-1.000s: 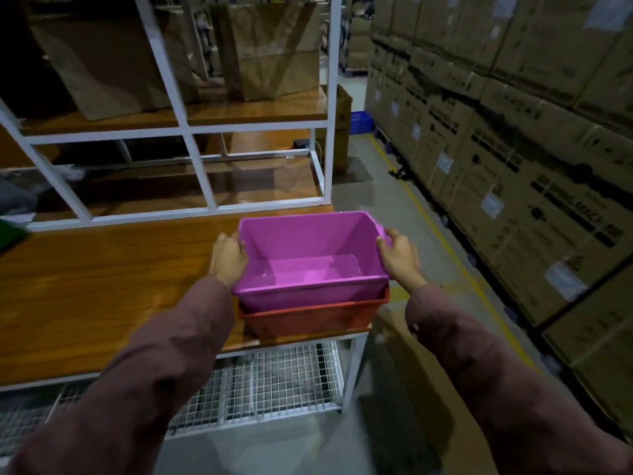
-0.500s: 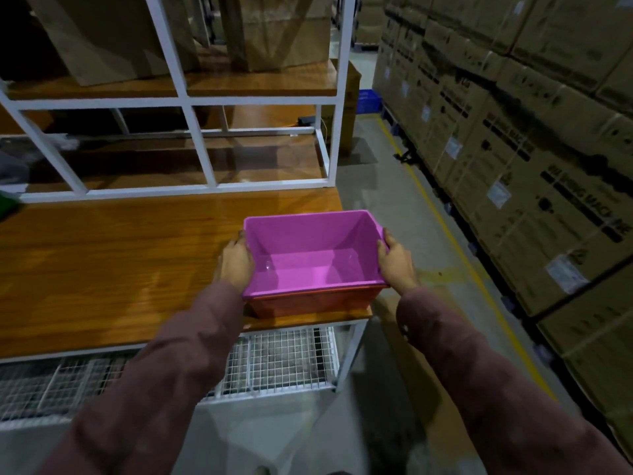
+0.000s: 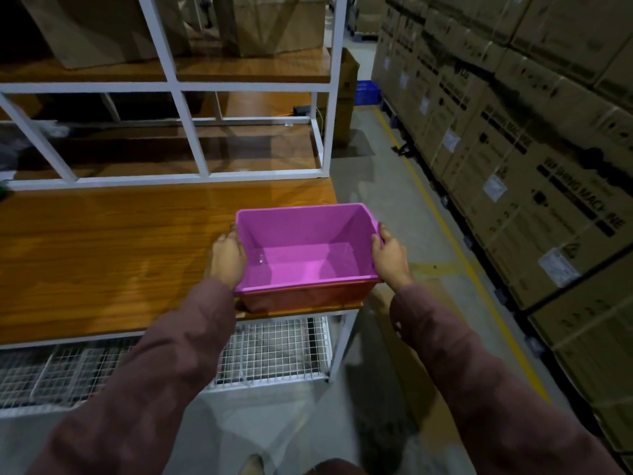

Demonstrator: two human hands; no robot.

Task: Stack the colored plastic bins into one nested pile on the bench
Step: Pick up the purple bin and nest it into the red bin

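Note:
A purple bin (image 3: 301, 248) sits nested inside an orange-red bin (image 3: 305, 298) at the right front corner of the wooden bench (image 3: 102, 255). Only the orange-red bin's front wall and rim show below the purple one. My left hand (image 3: 227, 257) grips the purple bin's left wall. On its right wall is my right hand (image 3: 388, 257), thumb hooked over the rim. The purple bin is empty inside.
A white metal frame (image 3: 185, 132) with wooden shelves and brown paper bags rises behind the bench. A wire mesh shelf (image 3: 267, 347) runs under the benchtop. Stacked cardboard cartons (image 3: 534, 159) line the right side of the aisle beyond a yellow floor line.
The purple bin has sunk deeper into the orange-red bin, so less of the lower bin shows. Both hands stayed on its sides. The view has tilted down.

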